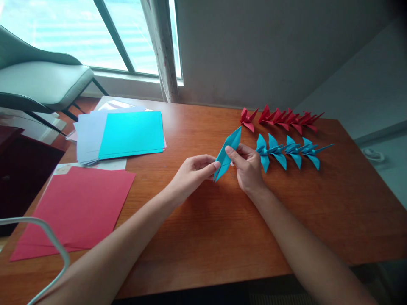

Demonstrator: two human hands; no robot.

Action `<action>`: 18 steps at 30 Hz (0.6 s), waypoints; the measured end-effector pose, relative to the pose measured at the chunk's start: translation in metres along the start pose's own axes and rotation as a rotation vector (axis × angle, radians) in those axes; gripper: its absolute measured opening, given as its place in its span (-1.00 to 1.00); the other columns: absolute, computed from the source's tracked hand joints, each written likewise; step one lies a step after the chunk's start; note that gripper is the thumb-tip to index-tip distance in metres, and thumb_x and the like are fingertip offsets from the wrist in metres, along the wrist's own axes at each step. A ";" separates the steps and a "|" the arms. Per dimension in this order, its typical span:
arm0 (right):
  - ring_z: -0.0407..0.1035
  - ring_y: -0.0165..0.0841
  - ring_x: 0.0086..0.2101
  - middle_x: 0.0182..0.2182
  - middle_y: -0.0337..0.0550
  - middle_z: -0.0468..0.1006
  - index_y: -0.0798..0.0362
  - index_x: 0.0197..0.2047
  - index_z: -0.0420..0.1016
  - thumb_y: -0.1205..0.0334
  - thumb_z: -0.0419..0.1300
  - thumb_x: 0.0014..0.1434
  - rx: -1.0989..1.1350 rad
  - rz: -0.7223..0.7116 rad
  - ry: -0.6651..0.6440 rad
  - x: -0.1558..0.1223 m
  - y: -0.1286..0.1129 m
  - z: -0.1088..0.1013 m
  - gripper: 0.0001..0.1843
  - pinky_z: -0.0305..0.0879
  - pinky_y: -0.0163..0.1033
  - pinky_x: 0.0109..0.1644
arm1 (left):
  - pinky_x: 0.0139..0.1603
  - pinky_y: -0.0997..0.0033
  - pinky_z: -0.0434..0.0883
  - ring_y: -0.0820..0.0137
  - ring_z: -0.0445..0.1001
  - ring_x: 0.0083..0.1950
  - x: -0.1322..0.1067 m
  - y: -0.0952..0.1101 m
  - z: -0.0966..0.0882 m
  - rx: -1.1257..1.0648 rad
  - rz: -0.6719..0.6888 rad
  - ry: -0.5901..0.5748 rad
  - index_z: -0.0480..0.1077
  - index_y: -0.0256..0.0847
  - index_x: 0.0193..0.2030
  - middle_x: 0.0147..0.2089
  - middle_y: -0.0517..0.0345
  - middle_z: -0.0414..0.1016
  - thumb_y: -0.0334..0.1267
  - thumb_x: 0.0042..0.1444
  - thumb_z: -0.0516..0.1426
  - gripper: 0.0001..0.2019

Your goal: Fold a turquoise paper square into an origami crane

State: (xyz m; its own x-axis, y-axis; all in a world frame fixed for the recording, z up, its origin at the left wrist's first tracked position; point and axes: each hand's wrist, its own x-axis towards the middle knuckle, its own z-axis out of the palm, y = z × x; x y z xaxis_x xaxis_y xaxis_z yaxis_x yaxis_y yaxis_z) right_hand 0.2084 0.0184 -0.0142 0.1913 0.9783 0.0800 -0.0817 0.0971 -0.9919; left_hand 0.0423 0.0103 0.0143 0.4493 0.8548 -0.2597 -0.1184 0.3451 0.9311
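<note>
A blue folded paper, long and diamond-shaped with pointed ends, is held tilted above the table between both hands. My left hand pinches its lower end, thumb on top and fingers behind. My right hand grips its right side near the middle, with the thumb lying across the face. Just beyond my right hand stands a row of several blue paper cranes. Behind that row is another of several red paper cranes. The fingers under the folded paper are partly hidden.
Blue sheets lie over white sheets at the back left of the wooden table. Red sheets lie nearer. A white cable arches at the lower left. A chair stands by the window.
</note>
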 end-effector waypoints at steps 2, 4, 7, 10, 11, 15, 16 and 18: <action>0.12 -0.48 -0.52 -0.56 -0.33 0.35 0.02 -0.51 0.44 -0.04 0.37 0.09 -0.026 0.021 -0.063 -0.002 -0.002 0.001 -0.65 0.10 -0.29 -0.46 | -0.25 0.48 0.43 0.45 0.50 -0.32 0.000 -0.001 -0.001 -0.003 0.009 0.026 0.54 -0.29 -0.25 -0.31 0.13 0.59 -0.03 0.05 0.34 -0.68; 0.12 -0.48 -0.52 -0.56 -0.33 0.34 0.02 -0.49 0.45 -0.06 0.36 0.10 -0.050 0.034 -0.121 -0.004 -0.004 0.002 -0.63 0.10 -0.30 -0.45 | -0.31 0.49 0.41 0.46 0.48 -0.37 0.001 -0.002 -0.001 0.013 0.004 0.012 0.54 -0.29 -0.29 -0.34 0.14 0.59 -0.05 0.01 0.36 -0.68; 0.14 -0.48 -0.51 -0.55 -0.34 0.32 0.03 -0.45 0.47 -0.10 0.34 0.13 -0.062 0.045 -0.193 -0.006 -0.006 0.003 -0.62 0.10 -0.31 -0.46 | -0.35 0.50 0.40 0.46 0.48 -0.39 0.002 -0.005 -0.002 0.033 -0.002 0.002 0.55 -0.29 -0.30 -0.35 0.14 0.59 -0.06 0.01 0.37 -0.70; 0.17 -0.48 -0.53 -0.56 -0.34 0.34 0.02 -0.34 0.52 -0.15 0.28 0.19 -0.056 0.041 -0.213 -0.007 -0.006 0.003 -0.63 0.11 -0.32 -0.47 | -0.34 0.51 0.40 0.46 0.49 -0.38 0.002 -0.006 -0.003 0.021 0.023 0.067 0.56 -0.29 -0.29 -0.34 0.12 0.61 -0.07 0.01 0.37 -0.71; 0.18 -0.48 -0.53 -0.56 -0.34 0.35 0.01 -0.30 0.54 -0.15 0.26 0.21 -0.055 0.034 -0.213 -0.007 -0.005 0.004 -0.63 0.12 -0.32 -0.48 | -0.33 0.52 0.40 0.47 0.50 -0.37 0.002 -0.006 -0.003 0.018 0.040 0.100 0.56 -0.29 -0.29 -0.33 0.11 0.62 -0.08 0.01 0.37 -0.71; 0.25 -0.48 -0.51 -0.51 -0.33 0.43 0.00 -0.26 0.54 -0.06 0.29 0.21 -0.057 0.000 -0.202 -0.008 -0.004 0.005 -0.71 0.17 -0.33 -0.45 | -0.33 0.53 0.38 0.48 0.48 -0.37 0.002 -0.004 -0.004 0.025 0.064 0.202 0.57 -0.29 -0.32 -0.35 0.13 0.61 -0.07 0.01 0.37 -0.71; 0.26 -0.48 -0.50 -0.49 -0.33 0.45 0.00 -0.27 0.54 -0.03 0.31 0.20 -0.063 -0.009 -0.196 -0.008 -0.003 0.005 -0.74 0.18 -0.33 -0.44 | -0.33 0.53 0.39 0.48 0.48 -0.38 0.002 -0.004 -0.004 0.021 0.058 0.207 0.56 -0.29 -0.33 -0.37 0.13 0.60 -0.07 -0.01 0.38 -0.70; 0.27 -0.48 -0.49 -0.49 -0.32 0.46 0.00 -0.30 0.55 0.02 0.32 0.19 -0.089 -0.028 -0.191 -0.009 -0.004 0.005 -0.78 0.21 -0.32 -0.41 | -0.32 0.51 0.40 0.46 0.49 -0.38 0.001 -0.004 -0.003 0.004 0.056 0.191 0.56 -0.29 -0.33 -0.37 0.13 0.60 -0.04 -0.02 0.38 -0.68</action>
State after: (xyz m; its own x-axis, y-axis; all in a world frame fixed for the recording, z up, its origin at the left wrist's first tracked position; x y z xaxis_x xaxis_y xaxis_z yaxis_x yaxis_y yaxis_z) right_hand 0.2025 0.0104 -0.0107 0.0031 0.9932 0.1165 0.0093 0.1164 -0.9932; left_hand 0.0405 0.0114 0.0099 0.2657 0.9307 -0.2512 -0.1348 0.2939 0.9463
